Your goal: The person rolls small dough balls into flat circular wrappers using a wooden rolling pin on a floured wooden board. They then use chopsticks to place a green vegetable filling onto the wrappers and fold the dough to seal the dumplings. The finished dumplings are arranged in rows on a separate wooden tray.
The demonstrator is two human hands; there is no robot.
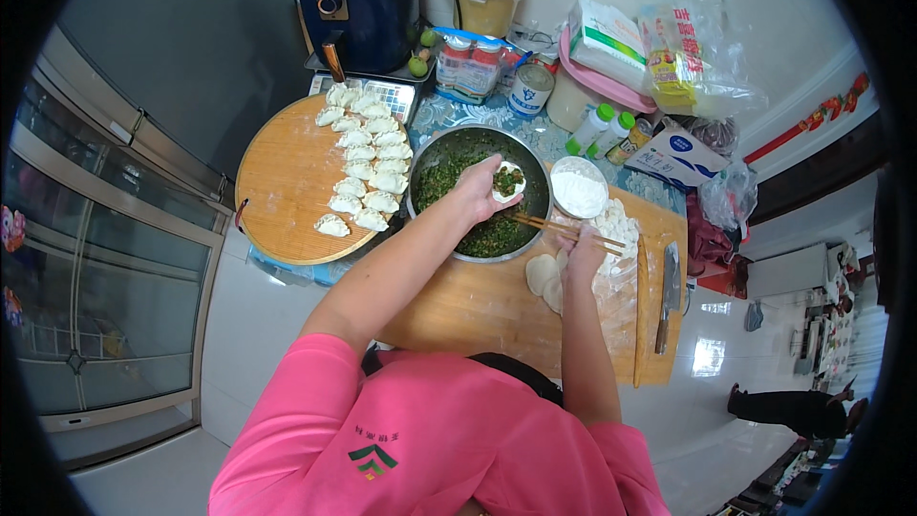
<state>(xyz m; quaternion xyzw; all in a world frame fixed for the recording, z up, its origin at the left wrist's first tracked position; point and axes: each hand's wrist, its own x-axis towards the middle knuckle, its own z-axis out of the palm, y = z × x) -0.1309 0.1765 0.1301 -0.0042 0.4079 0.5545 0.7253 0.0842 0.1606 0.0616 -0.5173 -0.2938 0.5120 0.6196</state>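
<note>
My left hand (475,190) cradles a round dough wrapper (521,190) over a metal bowl (542,150). A mound of green and brown chopped filling (507,180) lies on that wrapper. In my right hand (584,254) is a pair of wooden chopsticks (548,224), their tips close to the wrapper above the bowl. More green filling (448,183) spreads along the bowl's inside. Below the right hand, flat dough wrappers (542,274) overlap on a wooden board (458,308). To the left, several pleated dumplings (390,181) stand in rows on a round board (279,179).
A bowl of white flour (579,186) and small dough pieces (622,229) are right of the metal bowl. A rolling pin (640,315) and a cleaver (670,279) lie at the board's right side. An air fryer (362,14) stands behind. A person (788,412) is far right.
</note>
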